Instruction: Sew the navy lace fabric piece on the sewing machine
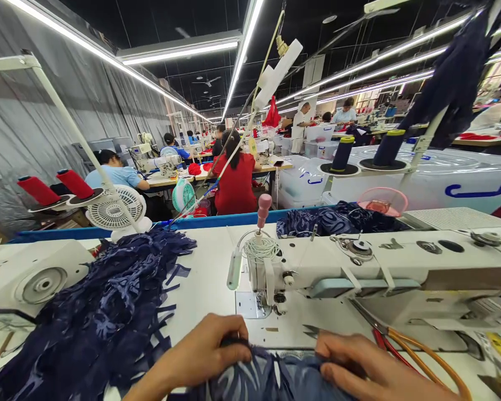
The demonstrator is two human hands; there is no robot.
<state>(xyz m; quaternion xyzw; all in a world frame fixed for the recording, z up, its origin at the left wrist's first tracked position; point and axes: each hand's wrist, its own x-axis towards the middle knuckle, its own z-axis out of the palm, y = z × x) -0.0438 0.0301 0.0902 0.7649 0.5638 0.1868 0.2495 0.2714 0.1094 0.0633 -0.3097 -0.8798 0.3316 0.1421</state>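
Observation:
At the table's near edge lies a navy patterned fabric piece (275, 373) with a seamed upper edge. My left hand (204, 351) pinches that edge at its left end, thumb against fingers. At the other end my right hand (359, 362) is closed on the same edge, so the cloth spans between both hands. Dark pointed blades (311, 331) stick out beside the right fingertips; whether they are held or lying there I cannot tell. Just beyond the hands stands a white sewing machine (309, 267), its needle area (271, 303) apart from the cloth.
Navy cut fabric (108, 312) is heaped on the left. Orange-handled scissors (413, 340) lie right of my right hand, against the machine. Thread cones (343, 153) and a white fan (116, 207) stand behind. A person in red (236, 184) sits ahead.

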